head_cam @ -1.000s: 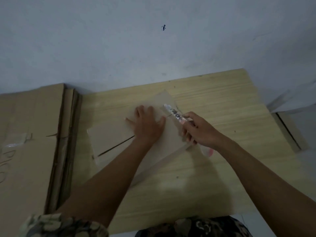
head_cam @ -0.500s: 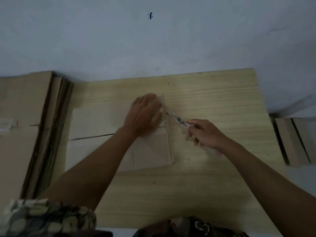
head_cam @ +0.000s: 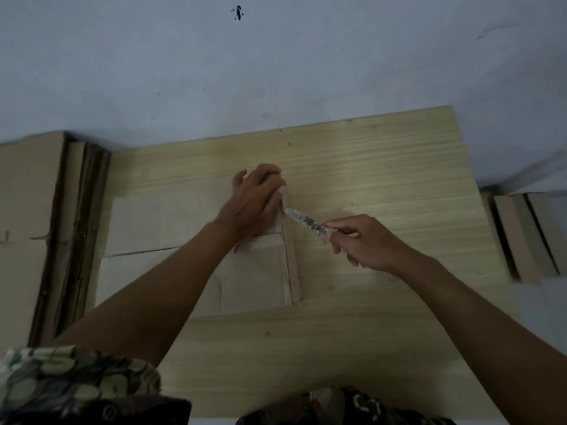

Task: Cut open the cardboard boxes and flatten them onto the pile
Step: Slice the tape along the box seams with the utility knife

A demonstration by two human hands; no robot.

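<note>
Item: flat, pale brown cardboard box (head_cam: 171, 228), lying collapsed on the light wood-grain tabletop (head_cam: 383, 167), its long seam already showing as a dark slit toward the left. Left hand (head_cam: 254, 204) is pressing down on the box's far right corner, fingers bent over the edge, apparently pinning the sheet so it cannot slide under the blade. Right hand (head_cam: 362, 243) is gripping the handle of a slim, speckled utility knife (head_cam: 303, 220), its tip lying at the box's right edge just beside the left thumb, seemingly placed to slit that end fold. Tall pile of flattened brown cardboard (head_cam: 33, 228) is sitting at the tabletop's left, close enough to receive this piece. More brown cardboard pieces (head_cam: 521, 237) are waiting at the right.
</note>
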